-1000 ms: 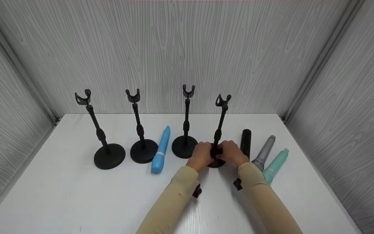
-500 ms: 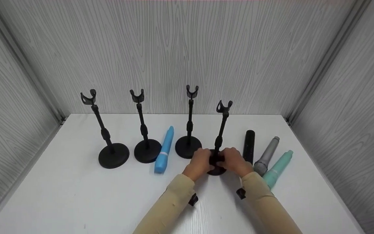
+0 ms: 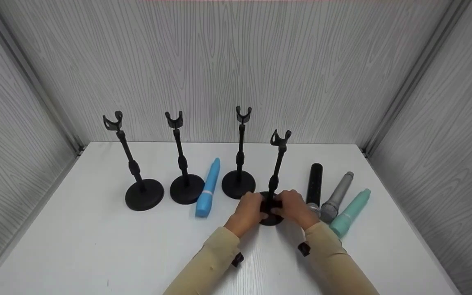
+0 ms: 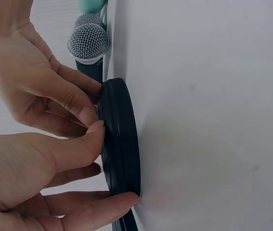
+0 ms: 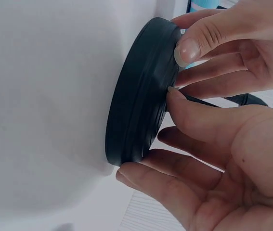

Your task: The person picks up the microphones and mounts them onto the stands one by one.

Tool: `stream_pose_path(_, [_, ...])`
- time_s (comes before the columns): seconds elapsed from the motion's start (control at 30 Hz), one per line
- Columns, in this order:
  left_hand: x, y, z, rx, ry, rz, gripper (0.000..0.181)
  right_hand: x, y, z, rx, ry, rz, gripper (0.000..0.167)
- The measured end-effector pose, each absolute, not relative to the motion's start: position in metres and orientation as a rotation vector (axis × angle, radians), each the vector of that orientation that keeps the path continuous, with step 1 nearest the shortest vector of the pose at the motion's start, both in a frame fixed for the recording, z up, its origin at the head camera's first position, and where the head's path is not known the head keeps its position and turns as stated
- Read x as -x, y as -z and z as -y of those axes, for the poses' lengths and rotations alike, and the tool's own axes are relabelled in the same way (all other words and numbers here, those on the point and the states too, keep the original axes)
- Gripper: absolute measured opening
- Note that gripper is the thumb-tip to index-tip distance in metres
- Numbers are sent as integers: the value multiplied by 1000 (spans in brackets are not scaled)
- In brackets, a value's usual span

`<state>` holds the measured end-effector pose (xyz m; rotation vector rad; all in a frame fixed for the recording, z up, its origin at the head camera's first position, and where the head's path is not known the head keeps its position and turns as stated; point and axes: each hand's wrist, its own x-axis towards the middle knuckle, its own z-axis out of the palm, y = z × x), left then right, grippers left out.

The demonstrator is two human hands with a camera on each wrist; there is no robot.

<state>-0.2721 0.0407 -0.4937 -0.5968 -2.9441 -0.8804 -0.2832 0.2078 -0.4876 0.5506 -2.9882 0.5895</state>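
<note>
left hand (image 3: 246, 212) and right hand (image 3: 296, 207) gripped the rightmost stand (image 3: 275, 180) by its base (image 4: 120, 139), seemingly positioning it; an even release probably came due.

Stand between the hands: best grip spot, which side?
Probably the round base, at its edge, from left and right together, as the left hand and right hand have it: it's broad and thick, while the pole is slender, topped by a forked clip.

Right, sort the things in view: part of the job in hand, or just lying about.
In the job:
left hand
right hand
held stand, gripped at its base

Apparently just standing or lying about, in neither hand:
leftmost stand
second stand from left
third stand from left
blue microphone
black microphone
grey microphone
green microphone
</note>
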Motion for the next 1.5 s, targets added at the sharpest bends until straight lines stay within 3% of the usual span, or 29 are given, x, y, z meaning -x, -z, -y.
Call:
stream_pose_path(0.9, [251, 495, -15, 634, 998, 2925, 29, 263, 488, -189, -561, -633, 3001, 10])
stream_pose_path(1.5, [240, 495, 3, 588, 950, 2949, 30, 258, 490, -176, -651, -733, 2989, 16])
